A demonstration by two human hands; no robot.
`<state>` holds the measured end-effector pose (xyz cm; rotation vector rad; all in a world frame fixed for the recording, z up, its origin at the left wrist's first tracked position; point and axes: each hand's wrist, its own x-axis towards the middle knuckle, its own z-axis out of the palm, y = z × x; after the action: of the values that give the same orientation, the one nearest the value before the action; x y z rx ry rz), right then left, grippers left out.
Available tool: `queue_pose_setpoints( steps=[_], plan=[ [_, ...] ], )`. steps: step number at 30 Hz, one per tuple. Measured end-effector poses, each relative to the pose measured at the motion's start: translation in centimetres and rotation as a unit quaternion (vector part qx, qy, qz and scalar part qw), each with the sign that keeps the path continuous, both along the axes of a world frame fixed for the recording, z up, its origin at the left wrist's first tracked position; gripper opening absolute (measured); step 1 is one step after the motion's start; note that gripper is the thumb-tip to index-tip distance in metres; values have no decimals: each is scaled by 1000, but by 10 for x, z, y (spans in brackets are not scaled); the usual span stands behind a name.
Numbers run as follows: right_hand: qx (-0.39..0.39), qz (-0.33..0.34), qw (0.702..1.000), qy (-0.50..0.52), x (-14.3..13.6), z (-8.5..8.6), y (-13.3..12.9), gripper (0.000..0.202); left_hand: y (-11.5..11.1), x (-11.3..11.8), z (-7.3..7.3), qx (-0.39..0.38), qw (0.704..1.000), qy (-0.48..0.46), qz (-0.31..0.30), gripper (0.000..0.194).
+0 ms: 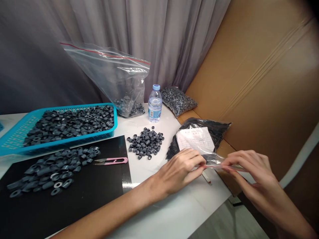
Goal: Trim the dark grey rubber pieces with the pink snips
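Both hands pinch the top edge of a clear zip bag (211,159) at the table's right side. My left hand (183,167) is closed on the red-lined strip, thumb below and fingers above. A short way to the right, my right hand (251,169) grips the same strip between thumb and fingers. Dark contents fill the bag, and a printed paper slip (195,138) shows on it; whether the slip lies inside or on top I cannot tell. A thin white stick-like item (206,177) lies just below my left fingertips.
Grey plastic rings fill a blue basket (115,119) and lie in a loose pile (146,142). More rings and pink thread snips (113,161) rest on a black mat (99,199). Behind stand an open zip bag (112,73), a water bottle (155,106) and a filled bag (178,99).
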<state>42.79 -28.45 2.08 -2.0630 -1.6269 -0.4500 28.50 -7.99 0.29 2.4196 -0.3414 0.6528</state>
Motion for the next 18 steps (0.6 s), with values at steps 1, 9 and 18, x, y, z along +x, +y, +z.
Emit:
queue_pose_setpoints(
  steps=[1, 9, 18],
  plan=[
    [4, 0, 1000, -3, 0, 0, 0, 13, 0, 0, 0, -2, 1000, -1, -5, 14],
    [29, 4, 999, 16, -2, -1, 5, 11, 3, 0, 5, -31, 999, 23, 5, 16],
    [96, -8, 981, 170, 13, -10, -10, 10, 3, 2, 0, -18, 1000, 2, -11, 15]
  ],
)
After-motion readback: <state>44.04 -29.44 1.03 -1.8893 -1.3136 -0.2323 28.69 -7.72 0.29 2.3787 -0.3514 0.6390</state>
